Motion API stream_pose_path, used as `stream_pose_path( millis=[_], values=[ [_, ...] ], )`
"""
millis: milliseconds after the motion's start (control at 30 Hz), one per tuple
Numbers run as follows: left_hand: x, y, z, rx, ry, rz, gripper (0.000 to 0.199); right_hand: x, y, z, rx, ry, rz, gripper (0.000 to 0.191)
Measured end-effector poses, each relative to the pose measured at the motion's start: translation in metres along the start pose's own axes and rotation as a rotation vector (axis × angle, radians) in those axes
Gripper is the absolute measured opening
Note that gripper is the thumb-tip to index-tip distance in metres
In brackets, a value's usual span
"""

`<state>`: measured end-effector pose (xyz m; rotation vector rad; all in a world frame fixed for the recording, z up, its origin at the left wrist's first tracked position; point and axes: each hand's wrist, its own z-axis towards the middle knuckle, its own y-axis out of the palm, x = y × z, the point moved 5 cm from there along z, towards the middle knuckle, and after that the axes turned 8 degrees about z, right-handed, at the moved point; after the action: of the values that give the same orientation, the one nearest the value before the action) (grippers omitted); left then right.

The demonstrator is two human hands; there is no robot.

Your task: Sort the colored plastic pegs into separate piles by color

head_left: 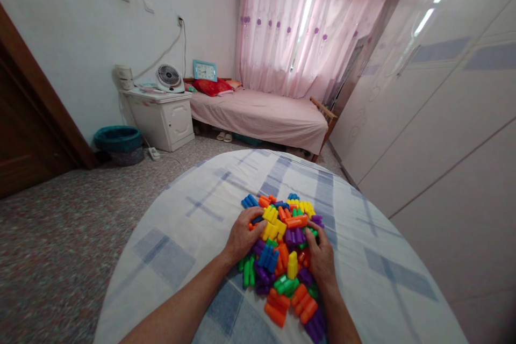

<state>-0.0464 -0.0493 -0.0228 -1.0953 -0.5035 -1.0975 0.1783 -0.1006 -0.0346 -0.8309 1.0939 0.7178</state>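
Observation:
A heap of colourful plastic building blocks, each shaped like joined tubes, lies on the cloth-covered table. At the heap's left side, my left hand (243,235) has its thumb and fingers closed at the edge of a yellow block (274,230). On the right, my right hand (321,251) pinches the end of an orange block (296,221) with its fingertips. Between the hands sits a purple block (295,237). Nearer to me are a blue block (268,258), a green block (286,285) and an orange block (277,307). My palms hide some pieces.
The round table (169,290) carries a blue and white checked cloth. Beyond it stand a bed (262,113) with a pink sheet, a white cabinet (179,123) with a fan (169,76), and a bin (119,140). A wardrobe (443,145) lines the right.

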Motion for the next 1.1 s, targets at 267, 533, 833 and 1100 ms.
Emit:
stream_pose_path(
  millis=[267, 533, 833, 1100],
  values=[
    [0.0009, 0.0002, 0.0002, -0.006, 0.005, -0.003, 0.021, 0.0054, -0.0006, 0.0008, -0.005, 0.006, 0.01, 0.041],
    [-0.0002, 0.0001, 0.0001, 0.004, -0.003, -0.005, 0.022, 0.0008, -0.0005, -0.0002, 0.004, -0.006, -0.011, 0.041],
    [0.0008, 0.0, 0.0004, -0.001, -0.006, -0.005, 0.022, 0.0026, -0.0007, 0.0001, 0.007, -0.001, 0.001, 0.041],
    [0.0013, -0.0005, 0.0001, -0.003, 0.002, 0.003, 0.021, 0.0016, -0.0005, -0.0004, 0.005, 0.005, 0.001, 0.041]
  ],
)
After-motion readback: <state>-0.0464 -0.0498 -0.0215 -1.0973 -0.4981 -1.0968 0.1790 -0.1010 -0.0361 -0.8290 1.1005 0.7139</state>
